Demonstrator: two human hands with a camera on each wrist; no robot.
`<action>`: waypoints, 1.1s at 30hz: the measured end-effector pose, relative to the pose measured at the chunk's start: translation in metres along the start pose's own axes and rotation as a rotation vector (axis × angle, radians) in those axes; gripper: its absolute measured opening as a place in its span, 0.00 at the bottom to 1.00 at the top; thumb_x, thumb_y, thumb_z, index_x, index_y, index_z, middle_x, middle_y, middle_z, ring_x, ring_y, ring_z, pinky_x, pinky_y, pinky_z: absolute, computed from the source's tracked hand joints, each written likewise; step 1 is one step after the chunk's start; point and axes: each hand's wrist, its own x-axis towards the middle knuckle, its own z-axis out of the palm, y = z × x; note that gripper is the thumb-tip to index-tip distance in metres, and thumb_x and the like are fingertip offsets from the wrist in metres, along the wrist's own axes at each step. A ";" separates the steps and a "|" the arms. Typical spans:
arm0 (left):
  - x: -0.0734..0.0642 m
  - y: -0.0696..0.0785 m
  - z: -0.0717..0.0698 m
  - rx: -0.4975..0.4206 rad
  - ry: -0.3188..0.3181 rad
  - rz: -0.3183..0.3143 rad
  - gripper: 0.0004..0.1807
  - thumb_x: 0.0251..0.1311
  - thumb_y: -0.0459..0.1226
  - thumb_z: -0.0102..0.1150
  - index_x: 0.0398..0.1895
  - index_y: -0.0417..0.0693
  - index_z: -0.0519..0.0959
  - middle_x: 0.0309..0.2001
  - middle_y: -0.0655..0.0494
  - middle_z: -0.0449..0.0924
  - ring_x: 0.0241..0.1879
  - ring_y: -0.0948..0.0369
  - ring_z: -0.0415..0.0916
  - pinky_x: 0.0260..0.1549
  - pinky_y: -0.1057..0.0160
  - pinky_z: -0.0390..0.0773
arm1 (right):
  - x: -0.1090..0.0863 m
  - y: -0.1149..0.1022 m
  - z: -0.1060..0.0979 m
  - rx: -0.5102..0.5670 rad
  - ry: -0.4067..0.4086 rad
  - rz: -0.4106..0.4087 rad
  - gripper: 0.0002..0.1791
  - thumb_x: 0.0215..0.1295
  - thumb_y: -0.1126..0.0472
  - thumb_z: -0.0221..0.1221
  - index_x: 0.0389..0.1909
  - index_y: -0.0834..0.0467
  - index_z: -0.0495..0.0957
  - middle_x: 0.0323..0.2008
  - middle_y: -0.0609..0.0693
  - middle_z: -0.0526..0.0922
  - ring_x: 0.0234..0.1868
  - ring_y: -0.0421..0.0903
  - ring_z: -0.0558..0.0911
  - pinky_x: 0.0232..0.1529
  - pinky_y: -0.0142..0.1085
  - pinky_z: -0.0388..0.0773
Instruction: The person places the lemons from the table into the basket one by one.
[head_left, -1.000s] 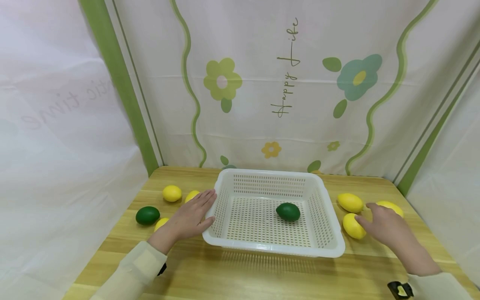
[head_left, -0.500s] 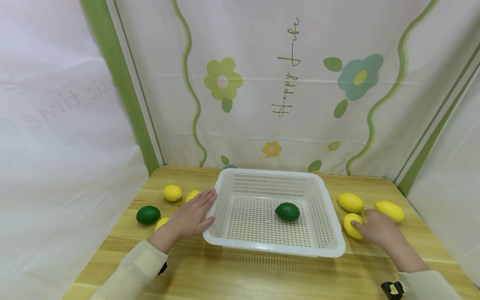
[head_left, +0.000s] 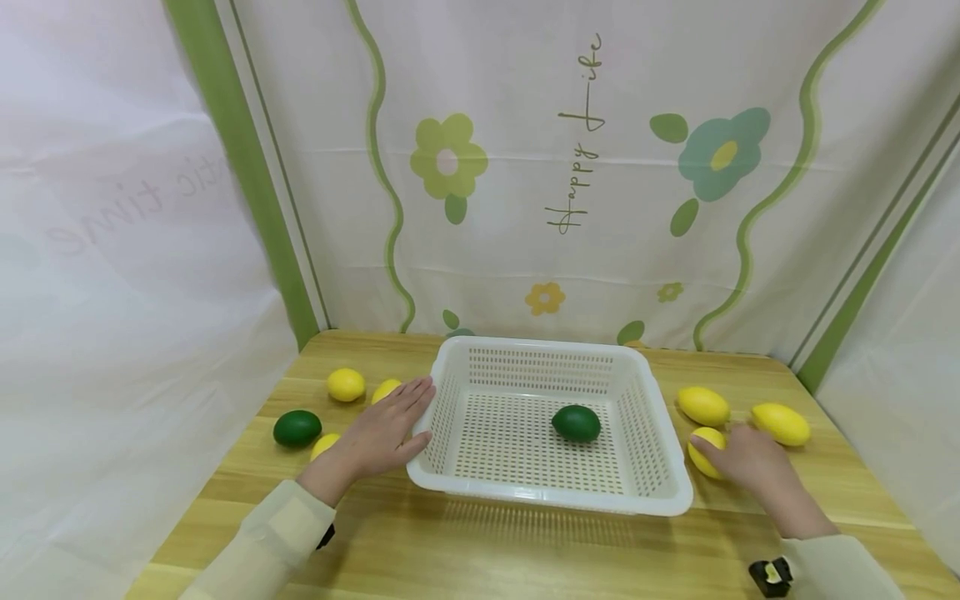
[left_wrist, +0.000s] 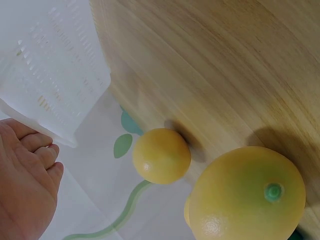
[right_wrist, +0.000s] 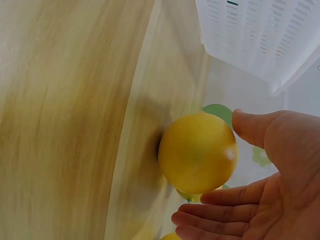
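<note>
My left hand (head_left: 375, 435) rests with straight fingers on the left rim of a white plastic basket (head_left: 547, 497). In the basket lies a dark green, lime-shaped fruit (head_left: 576, 424). At the right, my right hand (head_left: 757, 467) is around a yellow lemon (head_left: 703, 461), which sits on the table. Seen from the right wrist, the thumb is at one side of that lemon (right_wrist: 197, 152) and the nearly straight fingers are at the other; whether they touch it I cannot tell. Two more lemons, a farther one (head_left: 702, 406) and a right one (head_left: 781, 424), lie close by.
Left of the basket are a dark green fruit (head_left: 297, 428) and three lemons, one at the back (head_left: 347, 385), one by the fingers (head_left: 386, 390) and one by the wrist (head_left: 323, 446). A flowered curtain (head_left: 495, 250) hangs behind the wooden table (head_left: 450, 558).
My right hand has moved left and lower around the nearest lemon, uncovering the rightmost lemon. The left hand stays on the basket rim.
</note>
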 end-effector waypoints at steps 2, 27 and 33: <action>0.000 0.000 0.000 0.001 -0.003 -0.004 0.38 0.71 0.49 0.45 0.74 0.34 0.53 0.74 0.41 0.50 0.73 0.48 0.48 0.70 0.49 0.50 | 0.001 -0.001 0.001 0.004 -0.011 0.016 0.47 0.67 0.33 0.49 0.44 0.83 0.71 0.39 0.77 0.76 0.37 0.70 0.78 0.32 0.56 0.77; 0.000 0.000 0.000 0.001 0.000 -0.005 0.37 0.71 0.50 0.44 0.74 0.34 0.53 0.74 0.42 0.50 0.73 0.49 0.47 0.70 0.50 0.50 | 0.003 -0.009 0.007 0.068 -0.047 0.093 0.38 0.64 0.29 0.48 0.19 0.62 0.70 0.17 0.52 0.67 0.20 0.47 0.70 0.20 0.38 0.68; 0.000 0.000 0.001 0.005 0.006 0.001 0.37 0.71 0.49 0.44 0.74 0.33 0.53 0.74 0.41 0.50 0.73 0.48 0.48 0.70 0.49 0.50 | 0.005 -0.009 0.007 0.068 -0.055 0.095 0.38 0.65 0.30 0.48 0.21 0.64 0.72 0.18 0.53 0.70 0.22 0.48 0.71 0.20 0.40 0.70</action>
